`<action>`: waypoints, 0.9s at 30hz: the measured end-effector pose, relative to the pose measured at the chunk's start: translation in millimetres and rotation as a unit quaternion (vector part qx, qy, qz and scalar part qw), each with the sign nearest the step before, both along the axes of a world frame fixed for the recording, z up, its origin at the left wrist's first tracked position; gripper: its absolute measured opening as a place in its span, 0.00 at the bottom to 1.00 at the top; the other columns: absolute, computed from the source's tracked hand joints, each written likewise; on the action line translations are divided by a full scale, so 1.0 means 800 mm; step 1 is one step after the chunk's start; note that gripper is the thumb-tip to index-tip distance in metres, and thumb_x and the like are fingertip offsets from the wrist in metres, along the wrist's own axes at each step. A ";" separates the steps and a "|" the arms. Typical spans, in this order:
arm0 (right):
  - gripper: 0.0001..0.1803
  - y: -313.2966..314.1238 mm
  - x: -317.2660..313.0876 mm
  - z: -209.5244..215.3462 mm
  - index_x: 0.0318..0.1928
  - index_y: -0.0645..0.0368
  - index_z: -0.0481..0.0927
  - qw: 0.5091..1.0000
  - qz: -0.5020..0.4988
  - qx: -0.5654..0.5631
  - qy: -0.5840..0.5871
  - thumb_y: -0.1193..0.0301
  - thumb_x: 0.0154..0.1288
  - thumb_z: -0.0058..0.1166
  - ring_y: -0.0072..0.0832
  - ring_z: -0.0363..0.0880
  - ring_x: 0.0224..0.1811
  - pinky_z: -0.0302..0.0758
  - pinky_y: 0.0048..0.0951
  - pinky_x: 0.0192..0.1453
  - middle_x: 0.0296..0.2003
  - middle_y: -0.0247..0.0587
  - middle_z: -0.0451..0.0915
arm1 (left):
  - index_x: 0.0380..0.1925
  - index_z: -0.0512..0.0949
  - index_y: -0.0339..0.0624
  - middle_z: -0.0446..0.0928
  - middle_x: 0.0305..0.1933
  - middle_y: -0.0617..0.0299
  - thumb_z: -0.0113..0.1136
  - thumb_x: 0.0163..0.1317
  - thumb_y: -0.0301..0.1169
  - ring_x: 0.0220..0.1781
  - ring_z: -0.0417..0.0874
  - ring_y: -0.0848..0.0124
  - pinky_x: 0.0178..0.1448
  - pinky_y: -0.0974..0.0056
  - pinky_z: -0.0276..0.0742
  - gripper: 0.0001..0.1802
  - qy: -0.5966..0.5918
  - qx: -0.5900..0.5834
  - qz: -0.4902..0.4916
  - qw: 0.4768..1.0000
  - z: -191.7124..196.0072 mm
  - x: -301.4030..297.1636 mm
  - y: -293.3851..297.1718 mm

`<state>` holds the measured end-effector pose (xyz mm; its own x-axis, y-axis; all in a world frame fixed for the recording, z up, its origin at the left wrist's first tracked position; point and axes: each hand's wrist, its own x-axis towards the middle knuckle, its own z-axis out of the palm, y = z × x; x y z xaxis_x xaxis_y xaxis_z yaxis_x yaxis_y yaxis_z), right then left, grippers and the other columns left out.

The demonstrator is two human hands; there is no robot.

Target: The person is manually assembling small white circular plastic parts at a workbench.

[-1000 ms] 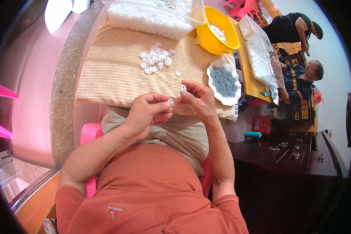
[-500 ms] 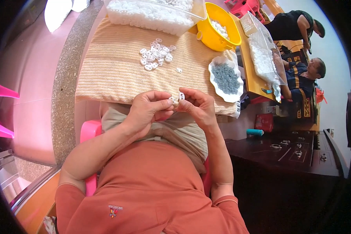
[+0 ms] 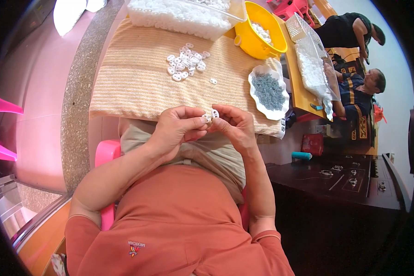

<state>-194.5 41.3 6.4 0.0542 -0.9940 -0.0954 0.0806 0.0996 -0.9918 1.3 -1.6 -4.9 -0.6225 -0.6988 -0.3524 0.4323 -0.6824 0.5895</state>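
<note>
Close together above the towel's near edge, my two hands meet fingertip to fingertip. My left hand (image 3: pixel 175 128) pinches a small white plastic piece (image 3: pixel 206 117), mostly covered by thumb and finger. Between thumb and forefinger, my right hand (image 3: pixel 236 125) grips a white two-holed plastic piece (image 3: pixel 214 113), its holes showing. The two pieces nearly touch; whether they are joined I cannot tell. A loose pile of similar white two-holed pieces (image 3: pixel 186 62) lies on the striped towel (image 3: pixel 133 87). One single white piece (image 3: pixel 213 81) rests apart from the pile, nearer my hands.
A white scalloped dish (image 3: pixel 256 105) of small grey parts (image 3: pixel 268 91) stands at right. Behind are a yellow bucket (image 3: pixel 248 43) and a clear bin (image 3: pixel 238 13) heaped with white pieces. Another person (image 3: pixel 354 89) sits beyond a second bin (image 3: pixel 301 34); one more person (image 3: pixel 345 32) stands behind.
Both hands keep their grip in nearly the same place. The piece in my right fingers has turned slightly, its holes facing me more. The whole view has shifted a little.
</note>
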 end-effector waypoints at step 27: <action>0.18 0.002 -0.004 -0.004 0.56 0.70 0.74 0.999 0.024 -0.014 -0.036 0.79 0.66 0.56 0.28 0.83 0.41 0.83 0.28 0.45 0.42 0.47 0.82 | 0.43 0.76 0.33 0.81 0.41 0.56 0.61 0.62 0.24 0.41 0.84 0.70 0.43 0.71 0.83 0.11 -0.017 -0.002 -0.016 1.000 0.007 0.001 0.001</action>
<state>-197.6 42.7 3.3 0.1067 -0.9923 -0.0621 0.1482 0.0776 -0.9859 2.5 -1.1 1.0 -0.6327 -0.6801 -0.3704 0.3903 -0.6931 0.6060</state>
